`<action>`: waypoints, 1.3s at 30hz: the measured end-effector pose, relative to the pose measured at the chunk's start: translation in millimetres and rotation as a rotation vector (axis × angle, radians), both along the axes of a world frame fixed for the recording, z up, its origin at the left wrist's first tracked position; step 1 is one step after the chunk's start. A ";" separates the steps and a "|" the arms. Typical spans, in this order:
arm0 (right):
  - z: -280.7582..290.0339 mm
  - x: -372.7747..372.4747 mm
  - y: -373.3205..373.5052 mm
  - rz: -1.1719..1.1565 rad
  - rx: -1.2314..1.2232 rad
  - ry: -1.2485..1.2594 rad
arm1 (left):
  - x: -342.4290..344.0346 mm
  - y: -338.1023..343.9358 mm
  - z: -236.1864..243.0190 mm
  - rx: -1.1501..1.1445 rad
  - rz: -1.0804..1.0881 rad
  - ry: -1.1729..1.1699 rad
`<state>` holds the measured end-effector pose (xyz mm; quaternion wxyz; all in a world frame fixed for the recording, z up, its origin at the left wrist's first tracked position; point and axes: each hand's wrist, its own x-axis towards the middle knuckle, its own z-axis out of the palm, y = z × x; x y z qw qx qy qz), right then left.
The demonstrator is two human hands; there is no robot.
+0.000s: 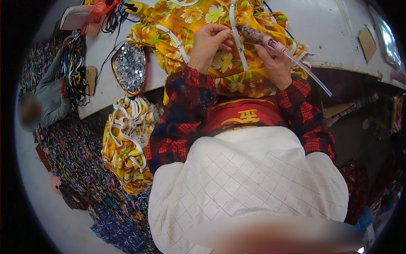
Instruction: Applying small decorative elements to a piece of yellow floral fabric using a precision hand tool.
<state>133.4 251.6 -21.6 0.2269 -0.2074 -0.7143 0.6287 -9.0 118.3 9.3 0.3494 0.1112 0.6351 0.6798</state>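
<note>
Yellow-orange flowered fabric [192,34] with white trim strips [237,31] lies bunched on the table in front of me. Small silver pieces dot the trim. In my right hand [277,70] is a pink hot glue gun [275,45], its dark-speckled front end angled toward the upper left, close to the middle strip. A clear glue stick [308,71] juts from its back end. My left hand [208,46] is closed in a pinch beside that strip; whatever its fingertips hold is too small to make out. Left of the fabric sits a rimmed tray [113,67] of shiny silver pieces.
A pile of matching fabric [129,144] hangs by my left side below the table edge. Cables [114,21] and a red container [101,7] lie at the back left. Another person [55,93] handles dark trimmed cloth farther left. A brown board piece [367,43] rests on the right.
</note>
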 end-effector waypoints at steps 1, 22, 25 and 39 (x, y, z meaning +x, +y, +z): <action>-2.7 0.3 0.7 0.007 0.015 0.019 | 0.1 1.0 -0.7 -0.035 0.005 0.039; -5.7 4.0 -1.3 -0.008 -0.185 0.140 | -0.9 4.5 -7.2 -0.153 0.106 0.226; -7.1 3.4 -1.4 -0.026 -0.166 0.140 | -3.6 7.1 -8.6 -0.220 0.105 0.293; -10.3 3.8 -1.0 -0.101 0.018 0.040 | -72.9 -67.8 13.2 -0.156 0.399 0.368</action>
